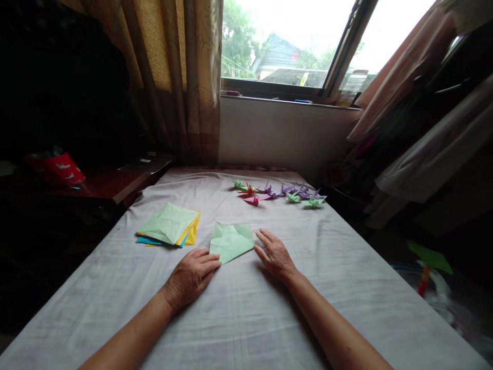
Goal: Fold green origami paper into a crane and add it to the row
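A sheet of pale green origami paper [232,241] with crease lines and a folded-looking lower edge lies on the cloth-covered table. My left hand [192,275] rests at its lower left corner, fingers stretched side by side with the tips touching the paper; its thumb is hidden. On the other side, my right hand [275,254] is open, thumb and fingers apart, close to the right corner of the sheet. No object shows in that hand. Left of the sheet sits a stack of origami paper [169,224], green on top with yellow and blue below.
Several folded paper cranes [304,192] in purple, green, red and pink stand toward the far right of the table [239,318]. A dark red desk [111,185] with a red container [57,169] adjoins at left. Clothes [427,139] hang at right, beside a window [285,46].
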Motion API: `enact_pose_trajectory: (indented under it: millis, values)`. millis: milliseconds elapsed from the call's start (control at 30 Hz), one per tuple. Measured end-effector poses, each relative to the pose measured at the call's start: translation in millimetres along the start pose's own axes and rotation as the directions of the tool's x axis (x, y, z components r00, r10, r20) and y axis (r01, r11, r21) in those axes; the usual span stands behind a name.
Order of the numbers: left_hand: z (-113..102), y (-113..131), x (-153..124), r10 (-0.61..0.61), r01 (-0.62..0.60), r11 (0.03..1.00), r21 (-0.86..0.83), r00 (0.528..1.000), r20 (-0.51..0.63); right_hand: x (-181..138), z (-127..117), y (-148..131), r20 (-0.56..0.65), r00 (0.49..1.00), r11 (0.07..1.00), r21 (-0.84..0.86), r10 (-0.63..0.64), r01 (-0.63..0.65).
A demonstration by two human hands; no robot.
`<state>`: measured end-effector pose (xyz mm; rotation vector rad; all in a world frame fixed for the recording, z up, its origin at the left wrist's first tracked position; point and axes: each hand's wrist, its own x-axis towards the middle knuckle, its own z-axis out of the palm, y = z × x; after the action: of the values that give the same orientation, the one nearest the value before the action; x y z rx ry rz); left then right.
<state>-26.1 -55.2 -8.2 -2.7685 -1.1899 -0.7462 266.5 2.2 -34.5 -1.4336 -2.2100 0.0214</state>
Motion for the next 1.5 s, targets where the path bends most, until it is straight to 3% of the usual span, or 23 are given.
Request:
enact_pose_trajectory:
  millis: [167, 467, 667, 800, 1133, 1500]
  values:
    - [1.1, -0.5, -1.1, -0.016, 0.016, 1.000, 0.012, 0.998, -0.056, 0.5, 2.4, 5.5, -0.113, 0.994, 0.998, 0.059, -0.004, 0.011]
    - [1.7, 1.3, -1.6, -0.051, 0.052, 0.999, 0.011, 0.995, -0.082, -0.4, 0.6, 2.4, -0.099, 0.995, 0.998, 0.061, -0.015, 0.021]
    - [0.7, 1.0, -1.4, -0.062, 0.063, 0.998, 0.020, 0.996, -0.059, 1.7, -3.6, -1.1, -0.040, 0.999, 0.999, -0.032, -0.021, 0.019]
    - [1.2, 0.5, -1.9, -0.072, 0.073, 0.997, 0.002, 0.996, -0.058, 24.7, -2.1, 2.0, -0.039, 0.999, 0.988, -0.146, 0.035, -0.041]
    - [4.4, -0.1, -3.2, -0.074, 0.073, 0.997, -0.019, 0.994, -0.080, 121.0, 22.6, 8.8, -0.107, 0.965, 0.925, -0.277, 0.237, -0.258]
    - [3.4, -0.4, -3.3, -0.079, 0.078, 0.997, -0.008, 0.996, -0.045, 132.3, 30.7, 22.9, -0.117, 0.948, 0.912, -0.261, 0.295, -0.316]
